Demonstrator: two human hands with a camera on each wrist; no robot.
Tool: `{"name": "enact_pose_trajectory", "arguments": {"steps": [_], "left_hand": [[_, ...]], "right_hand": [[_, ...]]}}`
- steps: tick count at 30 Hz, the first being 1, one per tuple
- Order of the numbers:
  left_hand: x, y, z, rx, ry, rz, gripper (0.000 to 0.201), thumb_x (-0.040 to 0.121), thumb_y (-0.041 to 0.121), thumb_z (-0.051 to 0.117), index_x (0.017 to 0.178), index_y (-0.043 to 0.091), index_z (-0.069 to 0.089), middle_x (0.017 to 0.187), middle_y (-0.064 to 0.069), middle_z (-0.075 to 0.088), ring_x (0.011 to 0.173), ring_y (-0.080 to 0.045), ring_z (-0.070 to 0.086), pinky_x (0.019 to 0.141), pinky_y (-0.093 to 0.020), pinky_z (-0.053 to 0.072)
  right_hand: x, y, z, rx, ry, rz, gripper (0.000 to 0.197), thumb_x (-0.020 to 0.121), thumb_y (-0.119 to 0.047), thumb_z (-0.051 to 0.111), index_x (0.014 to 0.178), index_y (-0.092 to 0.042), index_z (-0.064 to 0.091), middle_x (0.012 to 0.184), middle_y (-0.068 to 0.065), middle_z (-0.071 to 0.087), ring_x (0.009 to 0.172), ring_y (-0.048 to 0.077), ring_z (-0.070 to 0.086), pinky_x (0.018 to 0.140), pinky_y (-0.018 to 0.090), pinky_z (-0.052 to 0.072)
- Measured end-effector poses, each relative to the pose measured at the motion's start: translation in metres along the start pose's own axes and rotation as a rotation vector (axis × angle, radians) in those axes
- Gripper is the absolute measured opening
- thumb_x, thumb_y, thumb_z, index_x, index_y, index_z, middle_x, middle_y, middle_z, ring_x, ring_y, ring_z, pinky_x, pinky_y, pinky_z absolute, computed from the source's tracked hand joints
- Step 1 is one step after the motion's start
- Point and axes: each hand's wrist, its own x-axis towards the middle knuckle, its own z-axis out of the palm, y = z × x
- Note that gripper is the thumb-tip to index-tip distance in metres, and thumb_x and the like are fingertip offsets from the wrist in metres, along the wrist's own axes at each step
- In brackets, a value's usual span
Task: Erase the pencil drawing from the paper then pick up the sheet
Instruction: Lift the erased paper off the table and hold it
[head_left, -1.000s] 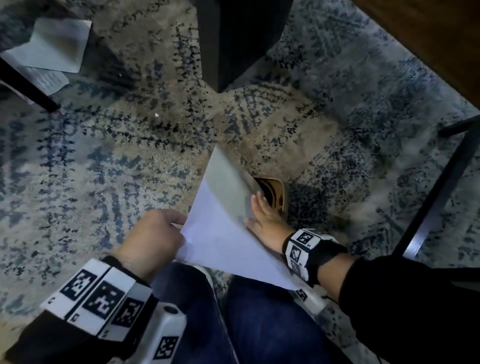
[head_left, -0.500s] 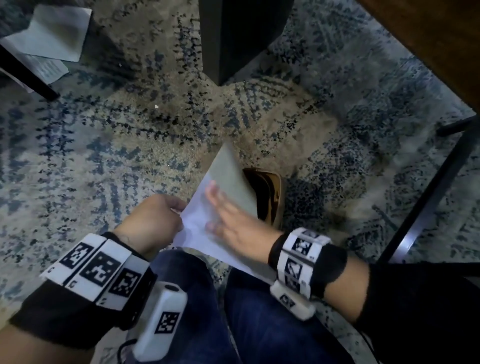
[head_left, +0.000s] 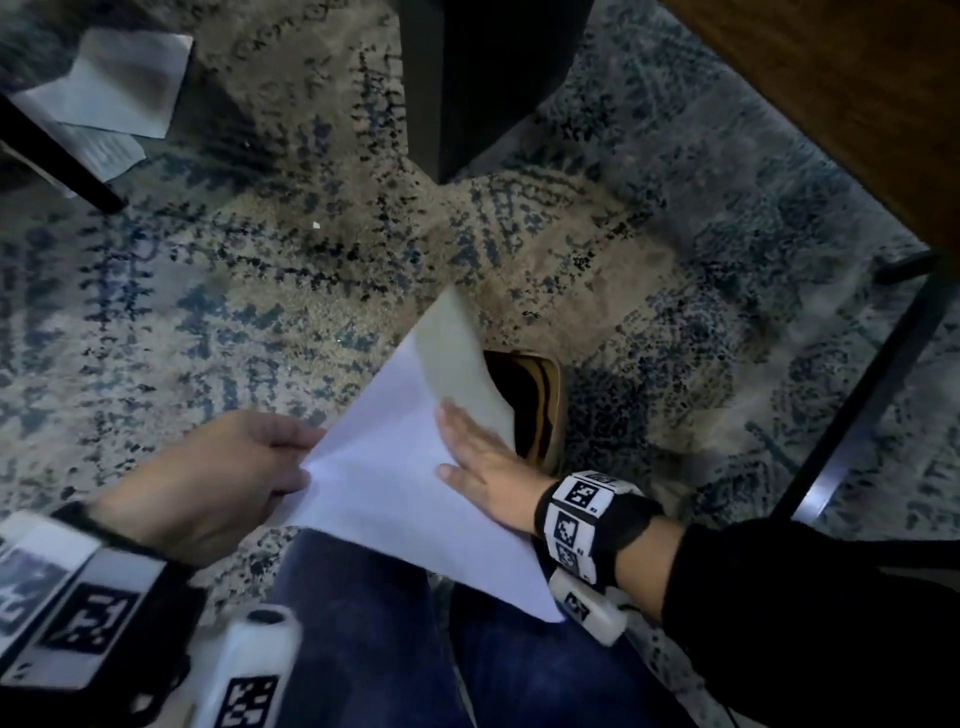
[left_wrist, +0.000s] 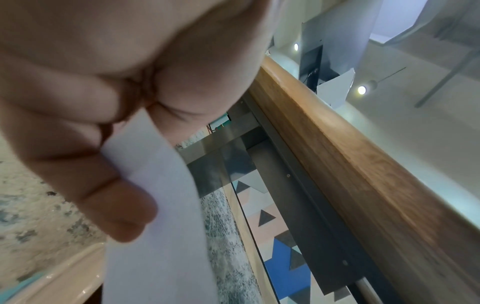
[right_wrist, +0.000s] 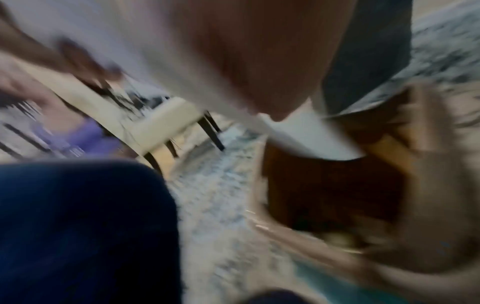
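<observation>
A white sheet of paper (head_left: 395, 467) hangs in the air over my knees, tilted, with its far corner curling up. My left hand (head_left: 234, 483) pinches its left edge between thumb and curled fingers; the left wrist view shows the sheet (left_wrist: 161, 205) clamped there by my fingers (left_wrist: 103, 195). My right hand (head_left: 478, 462) lies flat on the sheet's upper face near its right edge, fingers straight. No pencil marks show on the visible side. The right wrist view is heavily blurred, showing only the sheet (right_wrist: 306, 127) and part of my hand.
A patterned blue and beige rug (head_left: 260, 291) covers the floor. A brown basket-like container (head_left: 535, 400) stands just beyond the sheet. A dark furniture leg (head_left: 483, 78) rises ahead, a wooden table edge (head_left: 831, 104) at upper right, loose papers (head_left: 119, 88) at upper left.
My right hand swept left across the sheet, then slid back to its right side. The sheet has flattened out and risen slightly; the left hand keeps its hold.
</observation>
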Motion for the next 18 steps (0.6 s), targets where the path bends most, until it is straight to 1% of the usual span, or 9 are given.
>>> {"name": "enact_pose_trajectory", "arguments": {"steps": [2, 3, 4, 6, 9, 10, 12, 15, 18], "left_hand": [[-0.008, -0.003, -0.011, -0.026, -0.015, -0.009, 0.037, 0.079, -0.023, 0.034, 0.092, -0.003, 0.063, 0.081, -0.02, 0.074, 0.07, -0.029, 0.07, 0.053, -0.025, 0.057], [-0.012, -0.005, -0.015, -0.046, -0.015, -0.014, 0.039, 0.079, -0.023, 0.033, 0.086, -0.001, 0.064, 0.072, -0.016, 0.075, 0.062, -0.025, 0.07, 0.048, -0.023, 0.057], [-0.015, -0.006, -0.017, -0.064, -0.016, -0.021, 0.041, 0.08, -0.024, 0.032, 0.081, 0.001, 0.064, 0.067, -0.014, 0.075, 0.056, -0.022, 0.07, 0.043, -0.022, 0.055], [-0.016, -0.009, -0.019, -0.074, -0.027, -0.042, 0.043, 0.08, -0.023, 0.031, 0.08, 0.004, 0.065, 0.071, -0.014, 0.075, 0.054, -0.02, 0.07, 0.042, -0.021, 0.054], [-0.017, -0.013, -0.02, -0.069, -0.058, -0.066, 0.044, 0.079, -0.023, 0.032, 0.078, 0.002, 0.067, 0.066, -0.012, 0.075, 0.055, -0.021, 0.07, 0.043, -0.023, 0.054], [-0.018, -0.013, -0.022, -0.062, -0.065, -0.068, 0.047, 0.079, -0.024, 0.032, 0.073, 0.002, 0.07, 0.064, -0.011, 0.075, 0.055, -0.021, 0.07, 0.042, -0.023, 0.054], [-0.019, -0.017, -0.029, -0.032, -0.045, -0.072, 0.054, 0.078, -0.024, 0.032, 0.062, 0.007, 0.074, 0.06, -0.01, 0.074, 0.052, -0.021, 0.07, 0.04, -0.022, 0.053], [-0.02, -0.021, -0.039, -0.031, -0.012, -0.075, 0.046, 0.077, -0.027, 0.032, 0.068, 0.0, 0.069, 0.056, -0.011, 0.073, 0.049, -0.02, 0.068, 0.039, -0.022, 0.053], [-0.017, -0.022, -0.04, 0.015, 0.004, -0.08, 0.049, 0.075, -0.028, 0.033, 0.066, 0.001, 0.071, 0.058, -0.01, 0.074, 0.052, -0.021, 0.069, 0.043, -0.023, 0.055]], "right_hand": [[0.008, 0.021, -0.009, -0.047, 0.041, 0.229, 0.065, 0.103, -0.037, 0.028, 0.15, -0.016, -0.012, 0.157, 0.0, -0.022, 0.145, 0.013, -0.016, 0.117, 0.036, -0.01], [0.009, 0.026, -0.016, -0.059, 0.065, 0.281, 0.066, 0.103, -0.037, 0.029, 0.15, -0.016, -0.013, 0.157, 0.0, -0.023, 0.145, 0.014, -0.016, 0.115, 0.035, -0.01], [0.011, 0.025, -0.021, -0.039, 0.095, 0.272, 0.067, 0.103, -0.038, 0.029, 0.15, -0.017, -0.013, 0.156, -0.001, -0.024, 0.145, 0.015, -0.017, 0.115, 0.034, -0.01], [0.012, 0.002, -0.025, 0.021, 0.144, 0.114, 0.068, 0.102, -0.04, 0.029, 0.15, -0.021, -0.015, 0.156, -0.004, -0.025, 0.144, 0.012, -0.02, 0.116, 0.032, -0.011], [0.013, -0.035, -0.018, -0.096, 0.071, -0.149, 0.067, 0.102, -0.04, 0.029, 0.146, -0.025, -0.019, 0.156, -0.004, -0.025, 0.142, 0.006, -0.023, 0.114, 0.025, -0.014], [0.017, -0.032, -0.015, -0.141, 0.04, -0.158, 0.066, 0.102, -0.04, 0.029, 0.147, -0.024, -0.017, 0.157, -0.004, -0.023, 0.143, 0.007, -0.022, 0.114, 0.026, -0.014], [0.026, -0.013, -0.019, -0.142, 0.015, -0.001, 0.066, 0.102, -0.039, 0.028, 0.15, -0.019, -0.012, 0.158, 0.0, -0.02, 0.145, 0.01, -0.017, 0.116, 0.031, -0.01], [0.031, 0.016, -0.032, -0.088, 0.005, 0.261, 0.066, 0.103, -0.038, 0.028, 0.151, -0.015, -0.01, 0.158, 0.001, -0.021, 0.146, 0.014, -0.014, 0.116, 0.035, -0.008], [0.025, -0.002, -0.029, -0.021, 0.035, 0.128, 0.066, 0.103, -0.036, 0.03, 0.151, -0.014, -0.01, 0.158, 0.003, -0.02, 0.145, 0.013, -0.016, 0.117, 0.034, -0.009]]}}
